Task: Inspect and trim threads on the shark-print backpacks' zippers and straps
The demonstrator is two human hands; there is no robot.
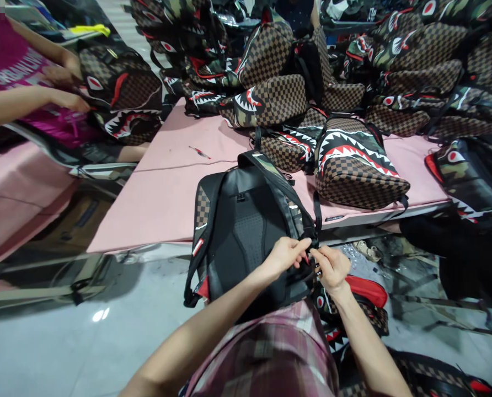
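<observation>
A black backpack [240, 237] with checkered and camouflage sides leans against the pink table edge in front of me, its padded back and shoulder straps facing up. At its right side, my left hand [289, 253] pinches the black strap area, thumb and fingers pressed together. Close beside it, my right hand [331, 267] is closed too, fingertips nearly meeting those of my left. Something small and dark shows at the right fingers; whether it is strap end, thread or a tool, I cannot make out. A red bit shows just below the left fingertips.
Finished-looking shark-mouth backpacks [353, 165] are piled along the back and right of the pink table [163, 193]. A small red-and-clear pen-like item [199, 151] lies there. At left, a person in magenta [26, 71] handles another backpack [122, 88]. More bags [365, 298] lie low at my right.
</observation>
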